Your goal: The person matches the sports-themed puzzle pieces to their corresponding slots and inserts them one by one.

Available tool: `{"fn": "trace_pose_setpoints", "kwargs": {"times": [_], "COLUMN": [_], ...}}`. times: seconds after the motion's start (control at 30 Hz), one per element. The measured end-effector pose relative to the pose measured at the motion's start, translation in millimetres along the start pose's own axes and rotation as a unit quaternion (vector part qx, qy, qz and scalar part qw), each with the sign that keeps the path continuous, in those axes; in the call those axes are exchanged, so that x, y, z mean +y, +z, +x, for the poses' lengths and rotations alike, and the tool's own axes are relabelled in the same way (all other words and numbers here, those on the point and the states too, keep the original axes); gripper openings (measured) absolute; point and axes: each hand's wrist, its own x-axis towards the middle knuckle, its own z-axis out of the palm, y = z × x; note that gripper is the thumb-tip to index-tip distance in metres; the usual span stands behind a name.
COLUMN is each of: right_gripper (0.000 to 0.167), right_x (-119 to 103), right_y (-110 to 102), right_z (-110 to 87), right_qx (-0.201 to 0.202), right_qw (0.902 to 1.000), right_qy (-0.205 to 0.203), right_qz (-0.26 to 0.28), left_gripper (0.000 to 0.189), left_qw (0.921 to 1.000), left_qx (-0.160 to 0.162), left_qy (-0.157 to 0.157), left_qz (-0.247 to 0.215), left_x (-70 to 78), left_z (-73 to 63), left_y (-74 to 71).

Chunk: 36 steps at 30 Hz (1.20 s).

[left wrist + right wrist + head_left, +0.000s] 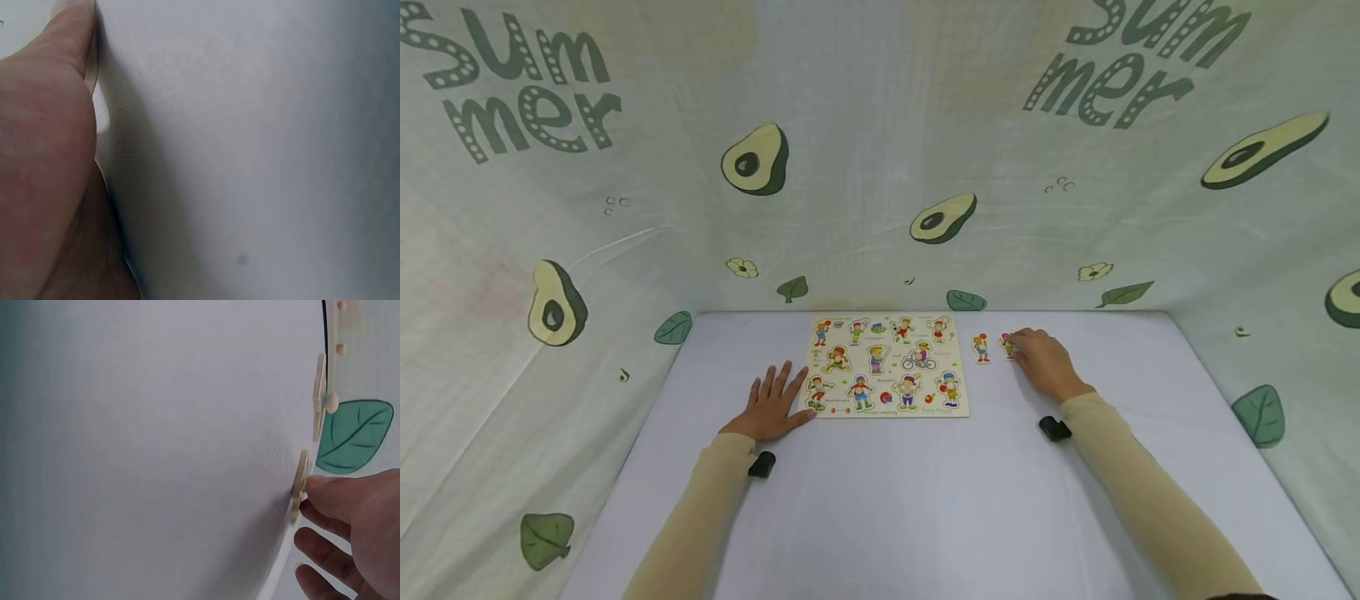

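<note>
A wooden puzzle board (959, 354) printed with sports figures lies flat toward the back of the table, with several figure pieces on it. My left hand (767, 408) rests with fingers spread at its left edge, the thumb over the lower left corner. In the left wrist view the thumb (75, 34) reaches the board's edge. To the right of the board, my right hand (1047, 365) pinches a small figure puzzle piece (1006, 345) by its knob, close over the table. Another figure piece (981, 348) lies between that piece and the board.
The white table (887, 508) ends at a hanging cloth (850, 225) printed with avocados and leaves, which rises behind it and along both sides. Small knobs (341, 349) stick up from the board in the right wrist view. Each wrist wears a black camera (1055, 428).
</note>
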Motion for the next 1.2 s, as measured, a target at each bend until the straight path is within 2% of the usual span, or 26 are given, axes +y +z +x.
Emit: {"fn": "trace_pose_setpoints", "kwargs": {"times": [0.33, 0.63, 0.87, 1.07, 1.2], "right_gripper": [0.025, 0.025, 0.026, 0.027, 0.022], "right_x": [-1, -5, -4, -5, -6], "right_y": [3, 3, 6, 5, 5], "right_z": [7.7, 15.4, 20.1, 21.0, 19.3], "right_qx": [0.002, -0.006, -0.011, -0.012, -0.001], "right_qw": [0.9996, 0.9986, 0.9986, 0.9984, 0.9985], "right_qy": [-0.004, 0.012, 0.021, 0.035, 0.039], "right_qz": [-0.026, -0.050, -0.048, -0.043, -0.039], "left_gripper": [0.091, 0.092, 0.087, 0.089, 0.093], "left_qw": [1.0000, 0.9999, 0.9998, 0.9997, 1.0000], "left_qx": [-0.001, -0.010, -0.016, -0.020, -0.008], "left_qy": [-0.002, 0.000, -0.007, -0.007, 0.004], "left_qz": [0.001, -0.005, 0.010, 0.014, 0.001], "left_x": [0.6, 9.6, 17.4, 15.1, 10.4], "left_z": [0.7, -6.6, -7.3, -6.6, -7.0], "left_y": [-0.6, -9.8, -16.2, -15.5, -11.3]}}
